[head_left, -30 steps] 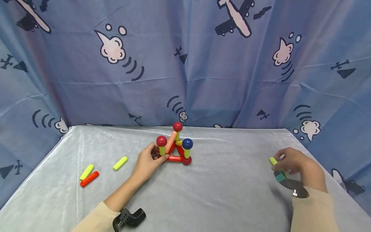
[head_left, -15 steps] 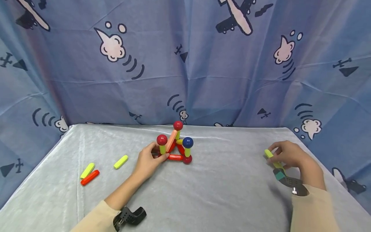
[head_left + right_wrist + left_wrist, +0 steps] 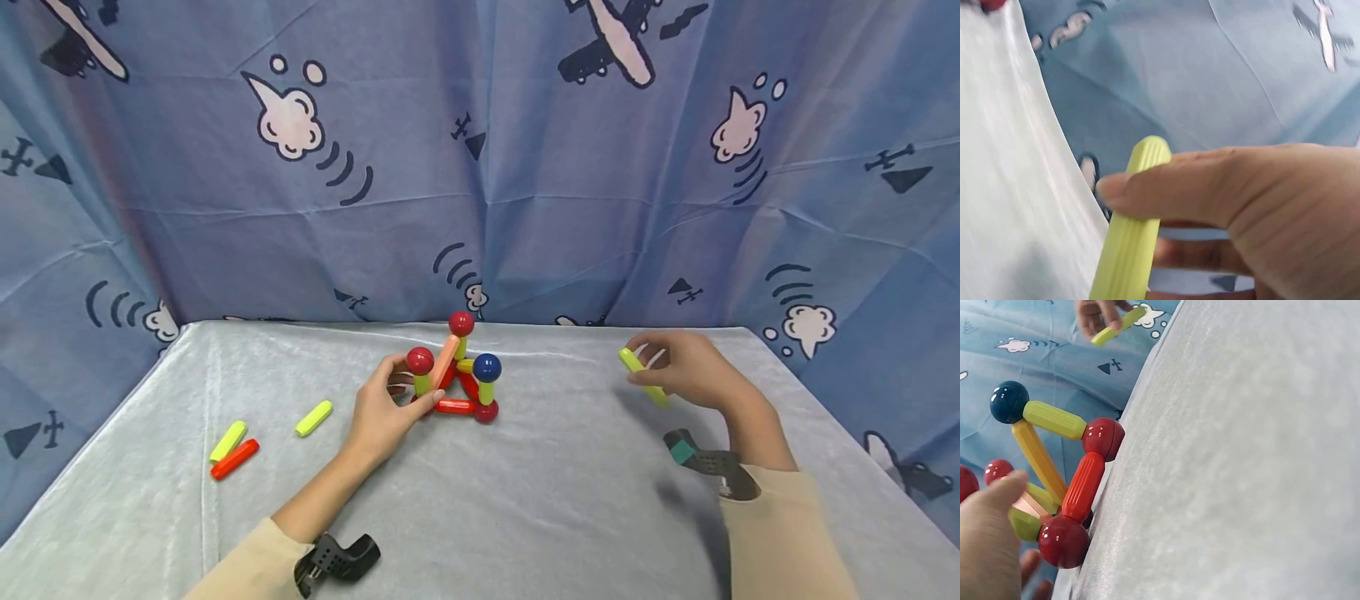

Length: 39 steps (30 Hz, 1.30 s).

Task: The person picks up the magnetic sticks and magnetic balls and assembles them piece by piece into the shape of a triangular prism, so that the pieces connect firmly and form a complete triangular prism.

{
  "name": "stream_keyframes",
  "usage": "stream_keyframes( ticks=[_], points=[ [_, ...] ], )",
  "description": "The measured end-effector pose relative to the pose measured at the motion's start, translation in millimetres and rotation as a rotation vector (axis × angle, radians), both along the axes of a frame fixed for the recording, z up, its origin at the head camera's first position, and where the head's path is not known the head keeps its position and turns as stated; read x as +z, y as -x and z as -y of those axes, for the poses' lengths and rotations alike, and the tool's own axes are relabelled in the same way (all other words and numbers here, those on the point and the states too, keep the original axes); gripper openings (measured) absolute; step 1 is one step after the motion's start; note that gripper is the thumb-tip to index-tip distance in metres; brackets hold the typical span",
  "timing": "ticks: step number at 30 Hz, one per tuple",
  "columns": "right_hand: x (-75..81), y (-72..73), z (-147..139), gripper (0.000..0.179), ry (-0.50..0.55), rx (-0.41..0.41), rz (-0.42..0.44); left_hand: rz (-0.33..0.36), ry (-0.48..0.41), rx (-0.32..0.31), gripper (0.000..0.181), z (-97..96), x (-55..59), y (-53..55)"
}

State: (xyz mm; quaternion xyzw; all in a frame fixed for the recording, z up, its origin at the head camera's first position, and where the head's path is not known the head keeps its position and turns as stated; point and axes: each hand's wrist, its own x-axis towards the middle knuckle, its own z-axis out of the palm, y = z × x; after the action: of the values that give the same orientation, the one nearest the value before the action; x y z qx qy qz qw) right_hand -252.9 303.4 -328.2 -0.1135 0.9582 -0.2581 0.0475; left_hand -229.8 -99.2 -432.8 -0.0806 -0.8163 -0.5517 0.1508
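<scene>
A frame of magnetic rods and balls (image 3: 455, 407) stands at the table's middle back. Its red base rods carry yellow-green uprights topped by two red balls and a blue ball (image 3: 487, 367). A pink rod (image 3: 446, 360) and a yellow rod (image 3: 1040, 461) slant within it. My left hand (image 3: 381, 414) holds the frame's near left corner, thumb in front and fingers behind; the fingers are partly hidden. Off to the right, my right hand (image 3: 686, 367) pinches a yellow-green magnetic rod (image 3: 1127, 250) between thumb and fingers, above the table.
Two yellow-green rods (image 3: 313, 418) and a red rod (image 3: 235, 459) lie on the pale tablecloth (image 3: 540, 500) left of my left arm. A blue patterned curtain (image 3: 525, 167) hangs behind the table's back edge.
My right hand has lifted the yellow-green rod and moved left with it, toward the frame. The left hand stays at the frame's corner, its thumb raised slightly.
</scene>
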Motion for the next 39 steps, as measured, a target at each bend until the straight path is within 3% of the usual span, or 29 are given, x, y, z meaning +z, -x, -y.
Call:
stream_keyframes(
  ticks=[6,8,11,15,19,24,28,32,39],
  points=[
    [11.5,-2.9,36.3,0.04,0.002,0.086,-0.11,-0.136,-0.062,-0.017,0.093,0.1,6.5,-3.8],
    [13.5,-4.5,47.2,0.039,0.013,0.114,-0.14,-0.187,-0.082,-0.025,0.097,0.1,7.4,-5.0],
    [15.3,-6.7,64.0,0.038,0.038,0.156,-0.183,-0.26,-0.09,-0.045,0.089,-0.1,7.2,-6.4],
    [19.7,-9.8,87.0,0.037,0.09,0.216,-0.275,-0.344,-0.073,-0.066,0.062,-0.7,6.0,-6.1],
    [27.1,-14.3,111.7,0.04,0.165,0.243,-0.391,-0.379,-0.073,-0.071,0.042,-1.5,5.3,-4.0],
    [30.3,-13.9,146.1,0.041,0.273,0.287,-0.471,-0.405,-0.092,-0.065,0.035,-1.2,2.8,-1.8],
    [29.9,-5.2,173.0,0.042,0.336,0.362,-0.467,-0.415,-0.092,-0.053,0.034,0.0,1.9,-1.9],
    [28.1,4.5,194.8,0.04,0.348,0.433,-0.403,-0.403,-0.093,-0.052,0.035,0.8,3.2,-2.9],
    [15.6,14.3,210.9,0.036,0.201,0.539,-0.267,-0.397,-0.086,-0.048,0.035,0.1,4.0,-2.6]
  ],
)
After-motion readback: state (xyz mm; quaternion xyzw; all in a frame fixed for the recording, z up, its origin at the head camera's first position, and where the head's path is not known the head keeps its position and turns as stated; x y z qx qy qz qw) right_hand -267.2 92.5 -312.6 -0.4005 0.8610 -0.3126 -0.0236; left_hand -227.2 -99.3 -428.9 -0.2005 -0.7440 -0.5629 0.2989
